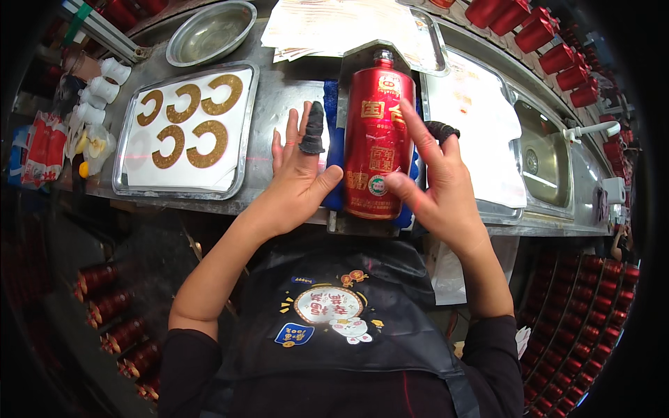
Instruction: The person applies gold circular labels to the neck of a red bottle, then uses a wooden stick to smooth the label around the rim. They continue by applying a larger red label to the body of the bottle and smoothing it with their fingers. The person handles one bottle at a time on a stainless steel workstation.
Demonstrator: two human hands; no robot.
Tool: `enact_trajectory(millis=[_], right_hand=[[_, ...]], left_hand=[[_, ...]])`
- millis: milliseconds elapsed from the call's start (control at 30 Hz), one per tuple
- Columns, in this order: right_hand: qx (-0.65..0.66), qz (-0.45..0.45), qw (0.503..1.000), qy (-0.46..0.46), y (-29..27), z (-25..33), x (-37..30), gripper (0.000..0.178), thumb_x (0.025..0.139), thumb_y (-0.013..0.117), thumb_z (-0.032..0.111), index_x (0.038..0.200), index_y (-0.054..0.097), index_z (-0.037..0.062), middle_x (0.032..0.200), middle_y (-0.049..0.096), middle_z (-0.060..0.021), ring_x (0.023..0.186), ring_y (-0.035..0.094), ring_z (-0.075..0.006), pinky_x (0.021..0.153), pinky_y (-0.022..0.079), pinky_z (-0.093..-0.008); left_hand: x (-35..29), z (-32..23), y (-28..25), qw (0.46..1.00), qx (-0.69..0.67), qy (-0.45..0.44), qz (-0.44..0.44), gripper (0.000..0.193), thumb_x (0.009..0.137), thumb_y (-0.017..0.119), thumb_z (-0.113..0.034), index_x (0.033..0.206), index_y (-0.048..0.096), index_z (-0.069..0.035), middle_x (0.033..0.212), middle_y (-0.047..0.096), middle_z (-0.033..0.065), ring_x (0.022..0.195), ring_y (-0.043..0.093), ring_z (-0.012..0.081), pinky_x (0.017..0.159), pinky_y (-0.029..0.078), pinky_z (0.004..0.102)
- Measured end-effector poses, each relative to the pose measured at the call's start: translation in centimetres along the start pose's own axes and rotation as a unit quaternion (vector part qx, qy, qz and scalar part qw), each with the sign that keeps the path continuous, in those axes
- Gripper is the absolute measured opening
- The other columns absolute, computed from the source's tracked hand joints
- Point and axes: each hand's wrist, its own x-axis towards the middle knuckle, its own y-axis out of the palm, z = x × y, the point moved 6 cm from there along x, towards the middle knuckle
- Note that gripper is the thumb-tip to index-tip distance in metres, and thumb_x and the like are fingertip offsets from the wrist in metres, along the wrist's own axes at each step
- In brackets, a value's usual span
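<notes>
A red bottle [369, 150] with gold print lies on its back in a metal holder [348, 63], its dark neck pointing away from me. Blue cloth [332, 104] shows along both sides of it. To the left of the bottle, my left hand [300, 171] has its fingers spread, a black cover on one finger, and its thumb close to the bottle's side. Over the bottle's right side, my right hand [439, 184] reaches with fingers apart, and one finger there also wears a black cover. Whether its fingertips touch the bottle I cannot tell.
At left, a metal tray [120, 167] bears several gold C-shaped labels on white paper. A steel bowl [209, 35] stands behind it. Paper sheets [334, 24] lie at the back, more white sheets [474, 139] at right, then a sink [547, 153]. Red bottles [578, 320] are racked at lower right.
</notes>
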Motion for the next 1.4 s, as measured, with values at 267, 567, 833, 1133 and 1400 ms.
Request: enact_trajectory(millis=[267,567,833,1133,1400], right_hand=[[0.131,0.052,0.989,0.054,0.6,-4.4,-0.9,0.096,0.080,0.077,0.062,0.160,0.035,0.0286,0.087,0.043,-0.0055,0.074,0.042,-0.0172,0.068,0.042,-0.0311],[0.146,0.068,0.986,0.037,1.7,-5.5,-1.1,0.101,0.077,0.076,0.068,0.160,0.036,0.0261,0.091,0.049,-0.0070,0.074,0.039,-0.0171,0.066,0.039,-0.0303],[0.030,0.062,0.997,0.031,-0.7,-2.9,0.3,0.088,0.080,0.080,0.051,0.156,0.041,0.0354,0.108,0.063,-0.0122,0.075,0.041,-0.0207,0.067,0.044,-0.0352],[0.001,0.067,0.996,-0.061,0.0,-2.0,2.0,0.080,0.083,0.077,0.049,0.154,0.043,0.0359,0.099,0.057,-0.0216,0.084,0.054,-0.0346,0.076,0.050,-0.0414],[-0.038,0.014,0.999,-0.025,-1.3,-1.0,3.1,0.064,0.091,0.069,0.051,0.150,0.049,0.0385,0.094,0.050,-0.0203,0.074,0.061,-0.0354,0.072,0.052,-0.0404]], left_hand=[[-0.4,-4.5,0.6,0.988,-0.121,0.095,-0.008,0.132,0.066,0.090,-0.055,0.160,0.012,-0.005,0.160,0.022,0.0282,0.150,0.021,0.0483,0.123,0.018,0.0521],[0.8,-6.0,-1.3,0.983,-0.004,0.166,-0.077,0.090,0.091,0.069,-0.047,0.160,0.025,-0.009,0.165,0.026,0.0218,0.153,0.021,0.0392,0.119,0.001,0.0658],[1.9,-6.7,-1.0,0.987,0.027,0.152,-0.034,0.079,0.092,0.065,-0.043,0.157,0.033,-0.012,0.160,0.038,0.0142,0.156,0.012,0.0380,0.116,-0.004,0.0686],[1.9,-6.5,-0.9,0.990,0.052,0.125,-0.035,0.078,0.093,0.063,-0.045,0.156,0.033,-0.010,0.161,0.036,0.0167,0.156,0.009,0.0377,0.115,-0.003,0.0710],[2.5,-6.8,-1.1,0.987,0.063,0.144,-0.033,0.079,0.091,0.066,-0.044,0.155,0.035,-0.010,0.157,0.042,0.0155,0.156,0.011,0.0373,0.115,-0.003,0.0712]])
